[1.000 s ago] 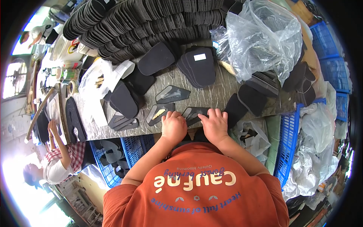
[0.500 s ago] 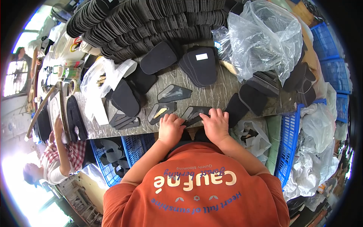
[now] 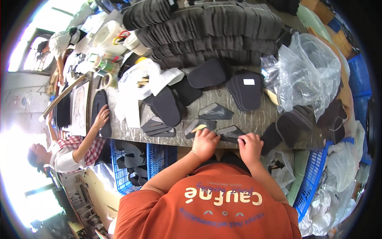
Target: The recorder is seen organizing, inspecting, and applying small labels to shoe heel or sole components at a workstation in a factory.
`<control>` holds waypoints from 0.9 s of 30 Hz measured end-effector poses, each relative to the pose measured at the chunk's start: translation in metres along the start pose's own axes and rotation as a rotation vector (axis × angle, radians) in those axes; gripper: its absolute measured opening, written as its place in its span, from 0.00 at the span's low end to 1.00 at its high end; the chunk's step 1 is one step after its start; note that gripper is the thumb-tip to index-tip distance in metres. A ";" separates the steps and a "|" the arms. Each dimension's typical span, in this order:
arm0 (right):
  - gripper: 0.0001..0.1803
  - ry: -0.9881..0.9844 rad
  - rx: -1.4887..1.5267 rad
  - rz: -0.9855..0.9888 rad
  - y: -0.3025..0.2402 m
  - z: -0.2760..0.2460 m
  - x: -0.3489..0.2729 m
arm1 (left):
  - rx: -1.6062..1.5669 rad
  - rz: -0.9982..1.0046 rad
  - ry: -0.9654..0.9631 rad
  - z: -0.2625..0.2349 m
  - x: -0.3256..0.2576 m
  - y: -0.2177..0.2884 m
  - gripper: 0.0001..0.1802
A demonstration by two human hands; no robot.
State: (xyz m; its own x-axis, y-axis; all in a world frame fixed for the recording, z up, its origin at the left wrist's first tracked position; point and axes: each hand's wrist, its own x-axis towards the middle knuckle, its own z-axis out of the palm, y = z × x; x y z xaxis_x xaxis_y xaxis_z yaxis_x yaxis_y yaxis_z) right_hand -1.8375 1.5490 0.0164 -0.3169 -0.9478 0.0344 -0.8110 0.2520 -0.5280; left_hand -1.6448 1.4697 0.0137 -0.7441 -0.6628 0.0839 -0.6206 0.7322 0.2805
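At the near table edge lies a dark, pointed flat piece (image 3: 231, 132) with a grey patch on top. My left hand (image 3: 205, 145) has its fingers closed at the left end of this piece. My right hand (image 3: 250, 147) pinches the right end. Partly behind my left fingers is a similar dark piece with a yellow strip (image 3: 197, 127). Beyond it lies a third dark angular piece (image 3: 215, 111). A small pile of such pieces (image 3: 157, 126) sits to the left. What is under my fingertips is mostly hidden.
Long rows of stacked black pads (image 3: 215, 28) line the far side. Loose black pads (image 3: 167, 105) and a clear plastic bag (image 3: 310, 71) surround the work spot. Blue crates (image 3: 161, 157) stand below the edge. At left, a co-worker's hand (image 3: 102, 116) touches a black piece.
The view has shifted, so the table appears farther right and lower. My hands stay at the same dark piece. The co-worker's hand has come onto a black piece.
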 end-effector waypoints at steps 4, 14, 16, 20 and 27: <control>0.04 0.004 0.031 0.043 -0.001 0.003 0.007 | 0.010 -0.010 -0.079 -0.005 0.001 -0.001 0.14; 0.07 -0.017 0.017 0.185 -0.006 0.003 0.019 | 0.030 -0.246 0.353 -0.088 0.053 -0.120 0.03; 0.07 -0.031 0.017 0.229 -0.013 0.001 0.019 | -0.219 -0.680 0.546 -0.116 0.066 -0.190 0.07; 0.07 -0.011 -0.053 0.152 -0.016 0.003 0.018 | 0.116 -0.831 0.123 -0.146 0.070 -0.290 0.14; 0.05 0.128 -0.002 0.217 -0.017 0.002 0.010 | -0.007 -0.845 0.095 -0.146 0.069 -0.307 0.10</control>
State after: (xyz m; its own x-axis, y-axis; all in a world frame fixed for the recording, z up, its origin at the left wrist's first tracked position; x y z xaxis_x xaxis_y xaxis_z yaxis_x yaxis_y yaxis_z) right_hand -1.8263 1.5347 0.0243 -0.5435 -0.8390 0.0273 -0.7179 0.4477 -0.5331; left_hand -1.4696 1.1759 0.0731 -0.0069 -0.9970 -0.0767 -0.9566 -0.0157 0.2910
